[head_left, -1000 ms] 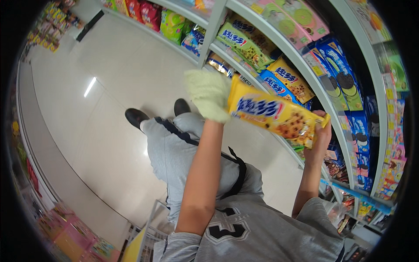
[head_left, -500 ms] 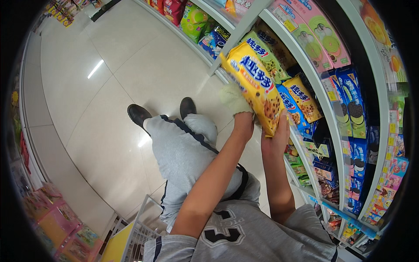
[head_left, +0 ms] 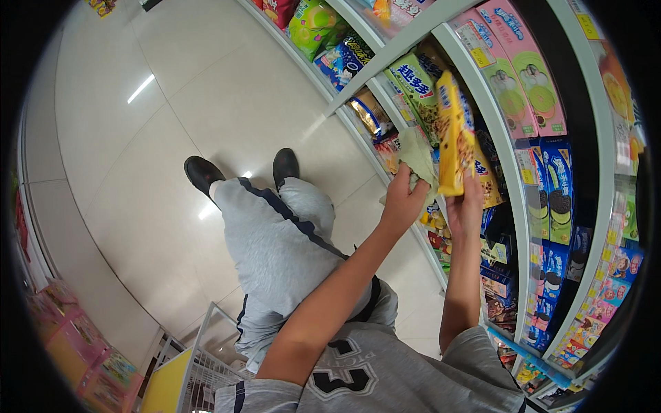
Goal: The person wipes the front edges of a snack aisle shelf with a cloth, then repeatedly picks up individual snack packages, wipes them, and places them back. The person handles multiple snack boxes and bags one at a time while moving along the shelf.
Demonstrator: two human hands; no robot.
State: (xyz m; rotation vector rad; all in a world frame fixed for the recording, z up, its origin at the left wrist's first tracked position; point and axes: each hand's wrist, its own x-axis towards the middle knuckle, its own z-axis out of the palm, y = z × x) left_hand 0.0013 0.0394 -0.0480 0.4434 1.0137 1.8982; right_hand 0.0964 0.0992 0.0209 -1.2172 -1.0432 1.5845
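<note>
My right hand (head_left: 465,210) grips the lower end of a yellow cookie bag (head_left: 454,141), which stands tilted nearly edge-on in front of the shelf. In my left hand (head_left: 405,198), a crumpled pale green cloth (head_left: 417,155) is bunched between the fingers, just left of the bag. Behind the bag, a green cookie bag (head_left: 415,86) lies on the shelf. Another yellow bag (head_left: 487,182) shows partly past my right hand.
Shelves curve along the right, with pink and green boxes (head_left: 518,76) and blue cookie boxes (head_left: 554,179) on the upper ones. Snack bags (head_left: 313,27) line the far shelf. A white wire cart with a yellow panel (head_left: 164,385) is at the lower left, near pink packages (head_left: 89,351).
The yellow bag has moved right toward the shelf and turned from its broad front to nearly edge-on. My left hand has shifted right with the cloth, which now shows more fully.
</note>
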